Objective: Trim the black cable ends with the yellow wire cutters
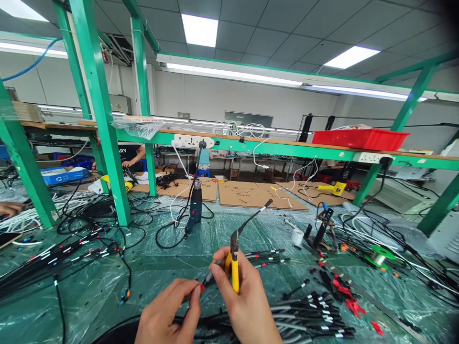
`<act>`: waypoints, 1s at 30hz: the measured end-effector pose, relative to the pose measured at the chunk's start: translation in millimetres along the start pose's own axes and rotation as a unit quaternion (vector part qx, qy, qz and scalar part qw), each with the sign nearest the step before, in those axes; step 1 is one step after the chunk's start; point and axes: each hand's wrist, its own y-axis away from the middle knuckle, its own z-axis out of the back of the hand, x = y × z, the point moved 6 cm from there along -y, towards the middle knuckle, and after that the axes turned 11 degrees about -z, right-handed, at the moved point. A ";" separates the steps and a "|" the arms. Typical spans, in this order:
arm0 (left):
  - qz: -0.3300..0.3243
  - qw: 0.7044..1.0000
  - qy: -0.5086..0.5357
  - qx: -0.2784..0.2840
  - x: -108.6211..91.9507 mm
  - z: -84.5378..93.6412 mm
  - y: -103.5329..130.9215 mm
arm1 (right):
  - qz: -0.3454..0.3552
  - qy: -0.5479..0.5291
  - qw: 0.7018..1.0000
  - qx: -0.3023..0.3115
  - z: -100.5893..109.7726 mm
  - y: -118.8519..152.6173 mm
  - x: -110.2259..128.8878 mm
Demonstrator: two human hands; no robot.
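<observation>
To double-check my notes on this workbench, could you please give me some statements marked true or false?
1. The right hand's grip holds yellow-handled pliers. True.
2. The left hand's grip holds the heat gun. False: the left hand's grip pinches a red-marked cable; the heat gun stands apart.
3. The red bin sits on the shelf. True.
4. The green-flanged spool lies left of the pliers. False: the green-flanged spool lies right of them.

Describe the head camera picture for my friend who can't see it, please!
A person's left hand pinches a dark cable at a red piece, while the right hand holds yellow-handled pliers and touches the same cable. Around them, bundled cables lie on a green-covered workbench, with a dark heat gun standing behind.
</observation>
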 end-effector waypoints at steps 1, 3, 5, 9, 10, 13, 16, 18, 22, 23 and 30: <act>0.016 1.000 -0.001 0.011 1.8 -0.6 -1.1 | 0.001 -0.001 1.000 0.004 -0.5 0.4 -0.1; 0.035 0.999 0.001 0.026 4.0 -0.6 -2.9 | 0.008 -0.006 1.000 0.013 -1.3 1.2 0.7; 0.020 1.000 0.003 0.021 2.9 0.8 -4.2 | 0.018 -0.013 1.000 0.015 -1.0 1.7 2.7; -0.034 0.999 0.012 0.005 0.6 1.2 -2.5 | 0.026 -0.018 1.000 -0.003 -0.1 1.8 4.9; -0.045 0.999 0.013 0.002 0.5 1.0 -1.6 | 0.022 -0.024 0.999 -0.005 -0.5 1.8 4.1; -0.068 0.998 0.004 -0.001 0.8 -0.5 0.2 | 0.007 -0.045 0.999 -0.008 -2.5 1.8 -0.9; -0.074 0.997 -0.006 -0.001 1.1 -2.5 0.5 | 0.007 -0.033 0.999 -0.030 -3.5 2.4 -4.9; -0.072 0.997 -0.017 -0.006 1.5 -2.9 0.7 | 0.011 -0.012 0.999 -0.046 -4.6 2.6 -6.2; -0.080 0.996 -0.045 -0.005 2.1 -3.9 2.2 | 0.018 0.016 0.998 -0.057 -8.5 2.0 -8.9; -0.085 0.995 -0.053 -0.003 2.0 -4.1 2.4 | 0.019 0.022 0.998 -0.058 -9.4 1.8 -10.0; -0.040 0.996 -0.075 0.014 7.3 -9.1 -3.3 | 0.034 0.063 0.996 -0.058 -13.4 2.9 -16.7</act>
